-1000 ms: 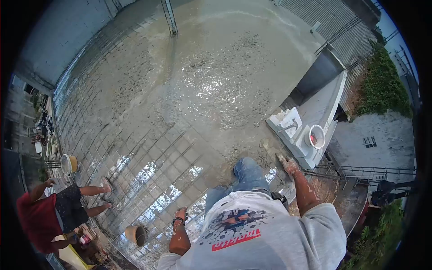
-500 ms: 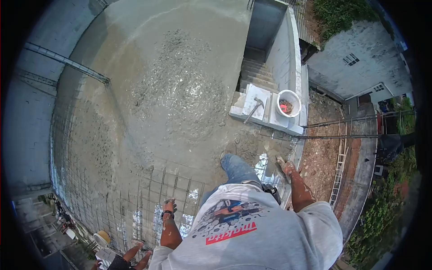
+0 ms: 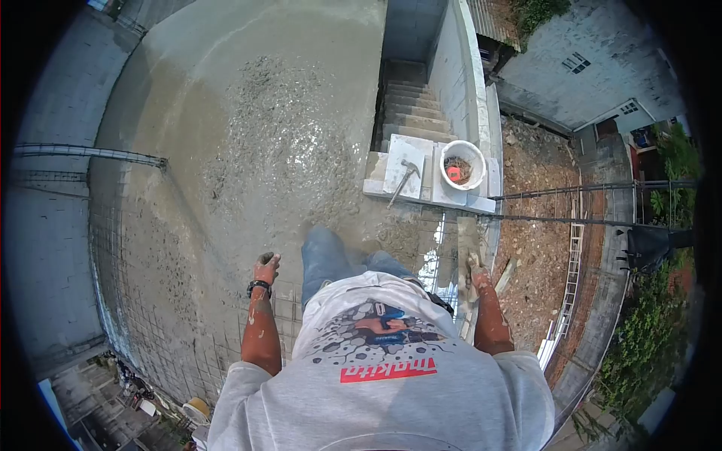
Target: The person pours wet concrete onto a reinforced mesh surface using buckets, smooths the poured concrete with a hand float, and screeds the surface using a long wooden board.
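Beyond the right hand (image 3: pixel 477 275), whose grip I cannot tell, a bucket (image 3: pixel 477 159) sits on blocks (image 3: pixel 449 193), presumably clear of wet concrete (image 3: pixel 289 135); the left hand (image 3: pixel 266 269) hangs loose, seemingly empty.

One hammer (image 3: pixel 404 179), one white bucket (image 3: pixel 475 155), one staircase (image 3: pixel 412 109), one wet slab (image 3: pixel 293 143)

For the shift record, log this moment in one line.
left hand: over wet concrete; right hand: at grey strip, grip unclear; claw hammer: on white slab; white bucket: beside hammer
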Demonstrator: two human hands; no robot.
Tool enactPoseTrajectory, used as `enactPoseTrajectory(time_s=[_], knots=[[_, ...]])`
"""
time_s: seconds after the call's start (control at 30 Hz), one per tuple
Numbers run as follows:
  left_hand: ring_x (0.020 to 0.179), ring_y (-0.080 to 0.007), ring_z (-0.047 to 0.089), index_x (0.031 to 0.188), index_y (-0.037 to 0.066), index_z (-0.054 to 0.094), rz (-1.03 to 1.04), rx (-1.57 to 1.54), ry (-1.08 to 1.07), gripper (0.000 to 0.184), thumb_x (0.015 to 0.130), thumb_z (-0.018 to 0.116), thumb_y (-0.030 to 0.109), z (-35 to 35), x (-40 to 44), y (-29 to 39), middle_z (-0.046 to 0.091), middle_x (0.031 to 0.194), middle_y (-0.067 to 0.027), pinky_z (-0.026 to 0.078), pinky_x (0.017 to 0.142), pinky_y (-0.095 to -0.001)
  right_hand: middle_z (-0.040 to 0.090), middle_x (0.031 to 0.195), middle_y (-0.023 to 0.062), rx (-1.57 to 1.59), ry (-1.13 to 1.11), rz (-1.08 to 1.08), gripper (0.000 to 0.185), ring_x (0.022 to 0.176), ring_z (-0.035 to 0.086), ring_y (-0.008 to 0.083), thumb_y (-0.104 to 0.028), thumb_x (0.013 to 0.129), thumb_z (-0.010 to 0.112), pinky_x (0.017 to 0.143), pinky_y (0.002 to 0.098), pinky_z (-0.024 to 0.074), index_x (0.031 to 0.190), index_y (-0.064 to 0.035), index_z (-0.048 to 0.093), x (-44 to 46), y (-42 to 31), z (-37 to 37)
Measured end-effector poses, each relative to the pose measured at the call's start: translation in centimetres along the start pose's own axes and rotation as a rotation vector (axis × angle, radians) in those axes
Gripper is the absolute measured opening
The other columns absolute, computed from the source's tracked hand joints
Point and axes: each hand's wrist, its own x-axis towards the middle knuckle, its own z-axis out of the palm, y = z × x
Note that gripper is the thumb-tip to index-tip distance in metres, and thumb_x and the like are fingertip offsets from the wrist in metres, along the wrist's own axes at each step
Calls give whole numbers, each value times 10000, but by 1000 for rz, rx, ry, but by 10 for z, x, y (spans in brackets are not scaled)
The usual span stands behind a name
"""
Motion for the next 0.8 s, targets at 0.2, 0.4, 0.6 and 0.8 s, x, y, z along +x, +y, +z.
enactPoseTrajectory(time_s=[0.2,0.4,0.6,0.8], knots=[[886,-232,645,1238,82,562,-238,164,4,543,793,762,320,9,22,-37,656,1080,-91,536,741,-411,633,1161,233,-559,-44,-167,771,1073,604,398,-718,889,317,928,456,469,1212,-94,635,-25,39,22],[942,-262,635,1235,77,565,-354,241,-76,525,798,750,301,29,54,-28,648,1097,-93,526,780,-457,651,1092,248,-571,-72,-131,653,1051,615,397,-641,905,415,867,473,493,1197,-102,642,10,78,56],[891,-245,637,1198,84,603,-309,344,-146,462,810,717,309,80,148,43,655,1023,-93,540,744,-435,687,923,238,-105,152,157,758,944,642,419,-729,854,435,814,478,502,1135,-61,660,4,-23,29],[805,-185,629,1201,43,586,-106,236,-169,512,798,742,316,176,259,173,666,954,-92,523,625,-346,606,1231,225,-337,-48,129,799,1146,573,378,-677,828,555,933,418,459,1306,-37,550,18,-224,-65]])
